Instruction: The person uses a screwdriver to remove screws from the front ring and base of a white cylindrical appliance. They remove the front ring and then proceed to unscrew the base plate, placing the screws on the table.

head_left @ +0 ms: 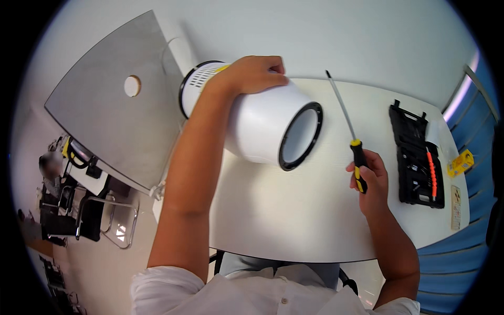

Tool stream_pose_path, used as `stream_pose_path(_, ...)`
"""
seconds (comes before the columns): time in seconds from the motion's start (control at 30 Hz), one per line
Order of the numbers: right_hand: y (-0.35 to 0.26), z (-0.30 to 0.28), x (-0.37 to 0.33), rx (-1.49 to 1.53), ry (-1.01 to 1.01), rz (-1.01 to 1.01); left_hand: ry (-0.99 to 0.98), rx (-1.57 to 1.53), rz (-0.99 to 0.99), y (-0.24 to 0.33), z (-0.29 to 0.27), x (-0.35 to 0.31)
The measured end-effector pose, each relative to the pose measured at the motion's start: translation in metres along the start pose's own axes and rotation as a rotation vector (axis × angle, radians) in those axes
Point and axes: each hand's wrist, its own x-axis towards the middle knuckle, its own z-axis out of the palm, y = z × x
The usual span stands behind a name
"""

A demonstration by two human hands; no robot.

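A white, tapered cylindrical appliance housing (254,123) lies tilted on its side over the table. It has black rims at both ends and rows of slots near the far left end; its wider open end faces right and toward me. My left hand (257,73) is closed over its upper side, fingers curled round the far side and partly hidden. In my right hand (374,176), right of the housing, is a long screwdriver (344,107). Its black and yellow handle sits in my fingers, and the dark tip points up and away, touching nothing.
The white table (273,210) has a curved edge. At its right lie an open black tool case (417,168) with a red flexible shaft (431,173), a yellow box (460,164) and a printed strip (456,207). A grey panel (118,100) stands left. Beyond it are chairs (113,220) and a person (52,176).
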Motion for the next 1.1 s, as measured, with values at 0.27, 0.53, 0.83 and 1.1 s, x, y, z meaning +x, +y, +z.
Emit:
stream_pose_path(0.27, 0.006, 0.001, 0.002, 0.017, 0.031, -0.041, 0.011, 0.177, -0.188, 0.017, 0.001, -0.012)
stream_pose_path(0.53, 0.003, 0.000, -0.001, 0.029, 0.023, -0.042, 0.028, 0.237, -0.194, 0.016, 0.005, -0.011)
stream_pose_path(0.83, -0.048, -0.013, -0.001, -0.725, 0.010, -0.524, -0.127, 0.053, -0.063, -0.006, -0.010, -0.014)
stream_pose_path(1.1, -0.068, -0.019, -0.008, -0.994, -0.073, -0.615, 0.377, 0.162, -0.074, 0.016, 0.003, -0.048)
